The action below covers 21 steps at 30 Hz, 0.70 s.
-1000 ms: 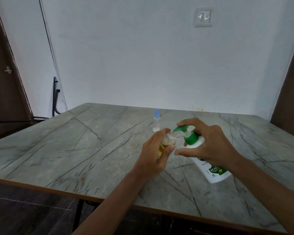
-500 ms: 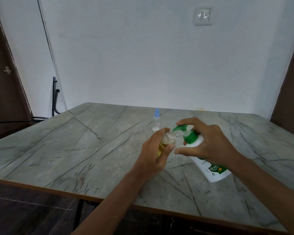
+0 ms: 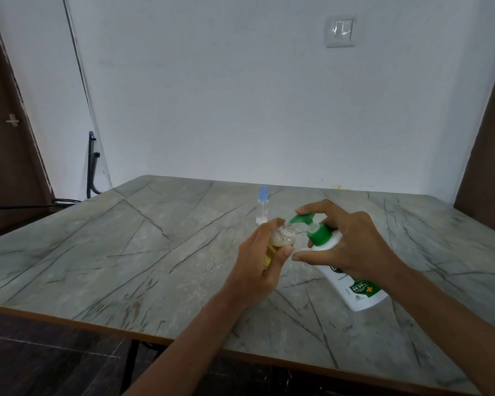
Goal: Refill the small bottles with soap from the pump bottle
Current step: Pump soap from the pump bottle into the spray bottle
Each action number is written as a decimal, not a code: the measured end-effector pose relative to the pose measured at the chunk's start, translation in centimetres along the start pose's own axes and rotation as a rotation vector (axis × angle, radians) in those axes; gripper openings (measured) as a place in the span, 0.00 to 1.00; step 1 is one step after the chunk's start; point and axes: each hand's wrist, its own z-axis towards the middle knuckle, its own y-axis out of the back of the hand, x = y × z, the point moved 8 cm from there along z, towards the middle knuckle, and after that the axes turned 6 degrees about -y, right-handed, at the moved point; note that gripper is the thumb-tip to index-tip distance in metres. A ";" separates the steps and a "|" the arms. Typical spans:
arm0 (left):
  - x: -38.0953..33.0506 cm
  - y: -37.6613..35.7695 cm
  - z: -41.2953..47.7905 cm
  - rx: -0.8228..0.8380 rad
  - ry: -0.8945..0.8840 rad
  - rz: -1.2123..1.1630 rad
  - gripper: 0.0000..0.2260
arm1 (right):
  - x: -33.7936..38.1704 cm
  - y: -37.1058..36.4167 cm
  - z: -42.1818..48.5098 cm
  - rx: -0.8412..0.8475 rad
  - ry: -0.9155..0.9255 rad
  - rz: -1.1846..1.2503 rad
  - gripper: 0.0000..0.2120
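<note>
My left hand (image 3: 259, 261) grips a small clear bottle (image 3: 280, 238) with its threaded neck uncovered and yellowish liquid in its lower part. The bottle is held tilted, with its mouth right at the green spout of the white pump bottle (image 3: 352, 284). My right hand (image 3: 346, 241) holds that pump bottle by its neck, fingers over the green pump head (image 3: 305, 219), thumb along the body. The pump bottle leans to the left with its base on the table. A second small bottle (image 3: 263, 204) with a blue cap stands upright behind my hands.
The grey marble table (image 3: 126, 252) reaches the white wall at the back, and its front edge lies near me. A black metal frame (image 3: 92, 164) leans in the left corner. Brown doors flank both sides.
Hardly anything differs. Both hands keep their hold, and the small bottle's mouth stays at the pump spout.
</note>
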 end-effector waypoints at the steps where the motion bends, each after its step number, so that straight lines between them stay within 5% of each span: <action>1: 0.0 0.0 0.0 -0.001 -0.002 -0.002 0.18 | 0.0 0.1 0.0 -0.004 -0.001 0.013 0.31; 8: -0.2 -0.7 -0.1 0.062 -0.004 0.003 0.16 | 0.4 0.4 0.0 -0.031 0.009 0.048 0.25; 21: -0.4 0.0 0.2 0.012 -0.014 -0.025 0.18 | -0.1 -0.2 -0.1 0.008 0.026 -0.044 0.31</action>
